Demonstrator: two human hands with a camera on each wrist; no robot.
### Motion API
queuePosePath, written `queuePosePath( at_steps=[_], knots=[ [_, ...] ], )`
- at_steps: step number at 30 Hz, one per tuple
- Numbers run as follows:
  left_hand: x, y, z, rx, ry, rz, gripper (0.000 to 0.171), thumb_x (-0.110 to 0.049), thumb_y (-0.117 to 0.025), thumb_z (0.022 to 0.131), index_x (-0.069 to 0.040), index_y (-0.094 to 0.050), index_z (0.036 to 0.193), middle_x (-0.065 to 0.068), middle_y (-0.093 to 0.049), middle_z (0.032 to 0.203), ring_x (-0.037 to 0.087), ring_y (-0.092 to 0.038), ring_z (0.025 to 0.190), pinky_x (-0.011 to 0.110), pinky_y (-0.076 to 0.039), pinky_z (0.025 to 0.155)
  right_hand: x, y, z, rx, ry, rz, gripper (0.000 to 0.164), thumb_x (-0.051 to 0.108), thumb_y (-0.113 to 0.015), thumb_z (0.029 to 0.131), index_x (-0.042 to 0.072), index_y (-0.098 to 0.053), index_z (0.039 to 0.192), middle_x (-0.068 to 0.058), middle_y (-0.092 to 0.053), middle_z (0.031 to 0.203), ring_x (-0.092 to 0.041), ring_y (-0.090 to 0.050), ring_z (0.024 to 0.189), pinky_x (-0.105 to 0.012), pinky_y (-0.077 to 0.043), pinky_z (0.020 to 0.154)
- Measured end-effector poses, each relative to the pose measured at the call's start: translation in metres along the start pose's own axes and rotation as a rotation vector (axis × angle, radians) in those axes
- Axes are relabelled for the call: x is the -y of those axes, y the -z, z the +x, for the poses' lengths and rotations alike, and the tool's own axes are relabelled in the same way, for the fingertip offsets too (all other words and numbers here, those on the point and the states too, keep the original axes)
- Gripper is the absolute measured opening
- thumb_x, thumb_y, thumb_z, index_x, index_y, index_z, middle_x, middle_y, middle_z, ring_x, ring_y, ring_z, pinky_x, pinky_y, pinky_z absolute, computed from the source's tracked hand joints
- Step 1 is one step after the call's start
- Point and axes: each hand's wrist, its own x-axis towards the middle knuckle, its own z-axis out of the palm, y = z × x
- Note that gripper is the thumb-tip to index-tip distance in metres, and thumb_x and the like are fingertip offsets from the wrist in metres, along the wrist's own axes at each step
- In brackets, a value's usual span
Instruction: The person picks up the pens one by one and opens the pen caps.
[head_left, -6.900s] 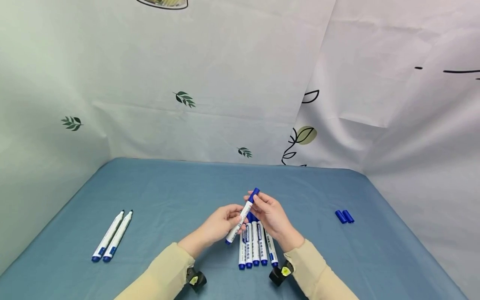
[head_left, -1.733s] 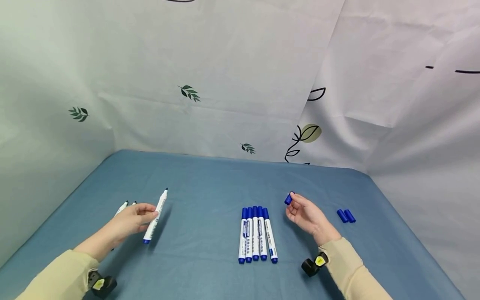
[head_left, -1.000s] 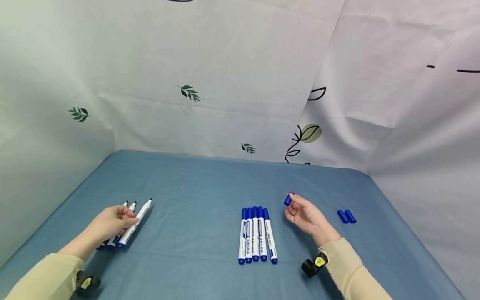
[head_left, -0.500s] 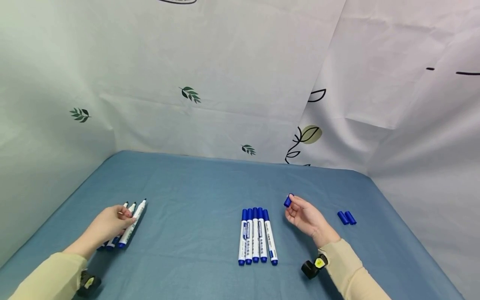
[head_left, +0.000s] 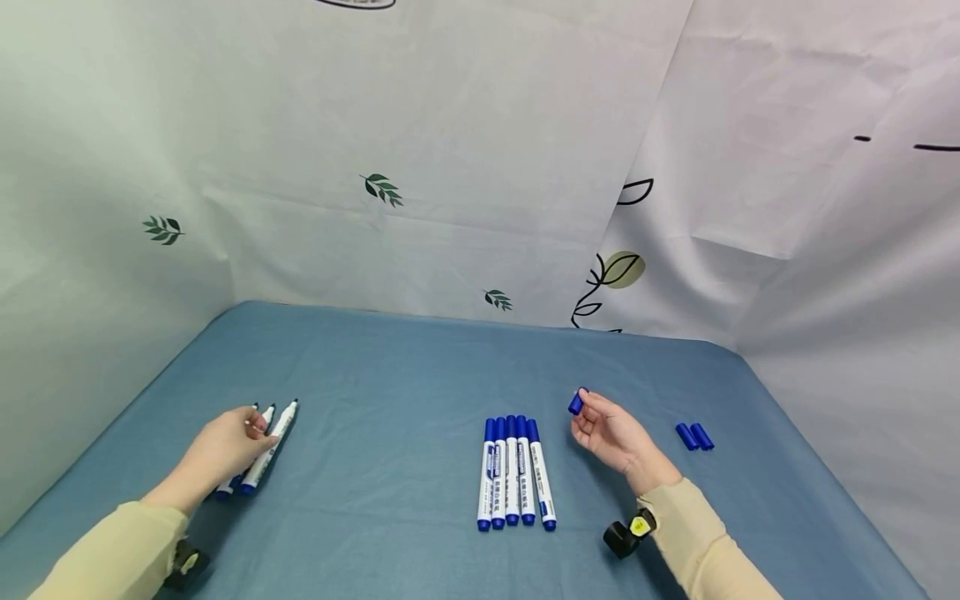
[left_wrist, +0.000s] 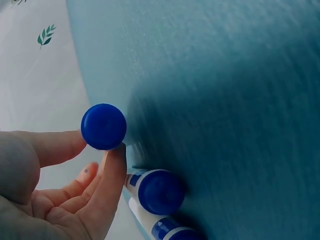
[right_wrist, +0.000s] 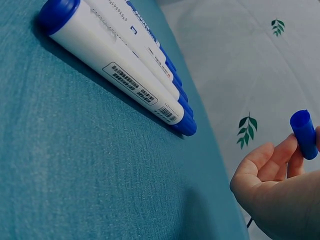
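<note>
On the left side of the table, my left hand (head_left: 225, 450) pinches an uncapped whiteboard marker (head_left: 281, 429) between thumb and finger. Its blue end (left_wrist: 103, 126) faces the left wrist camera. Whether it touches the cloth, I cannot tell. Beside it lie two more uncapped markers (left_wrist: 161, 192), partly hidden by the hand in the head view. Right of centre, my right hand (head_left: 611, 433) holds a blue marker cap (head_left: 576, 403) above the table, pinched at the fingertips; the right wrist view shows the cap (right_wrist: 304, 135) with its open end up.
Several capped blue markers (head_left: 512, 475) lie side by side in the middle of the table, between the hands. Two loose blue caps (head_left: 694, 436) lie to the right of my right hand. A blue cloth (head_left: 390, 375) covers the table, with a pale printed curtain (head_left: 450, 125) behind.
Earlier both hands held one capped marker at the centre. The cap came off into my right hand; my left hand carried the marker left, lowering it beside the other two. The right hand stays still lately.
</note>
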Motion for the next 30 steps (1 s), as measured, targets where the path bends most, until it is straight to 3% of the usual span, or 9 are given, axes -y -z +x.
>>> queuePosePath(
  at_steps=[4,11,30],
  knots=[
    [-0.0018,-0.0013,0.0011,-0.008,0.004,0.007,0.023,-0.011,-0.065,0.086,0.005,-0.049,0.090,0.024,-0.061,0.084,0.022,-0.055,0.067,0.035,-0.044,0.056,-0.0001,0.0005,0.0005,0.002,0.003,-0.008,0.016,0.019,-0.049,0.099,0.019,-0.053,0.084,0.007,-0.060,0.075,-0.007,-0.053,0.075,-0.023,-0.046,0.078],
    [-0.0012,-0.0040,0.0018,-0.025,-0.014,0.023,0.026,-0.011,-0.067,0.084,0.006,-0.049,0.091,0.025,-0.062,0.084,0.022,-0.057,0.066,0.036,-0.044,0.056,0.0002,0.0012,0.0006,0.014,0.007,-0.024,0.025,0.017,-0.041,0.102,0.019,-0.054,0.081,0.008,-0.061,0.074,-0.007,-0.053,0.075,-0.023,-0.045,0.079],
    [-0.0039,-0.0059,-0.0018,-0.022,-0.047,0.058,0.031,-0.010,-0.069,0.081,0.009,-0.050,0.095,0.019,-0.063,0.078,0.020,-0.057,0.063,0.035,-0.045,0.054,-0.0005,0.0019,0.0000,0.009,0.005,-0.007,0.020,0.017,-0.045,0.101,0.020,-0.054,0.083,0.007,-0.060,0.073,-0.007,-0.052,0.074,-0.024,-0.046,0.077]
  ],
)
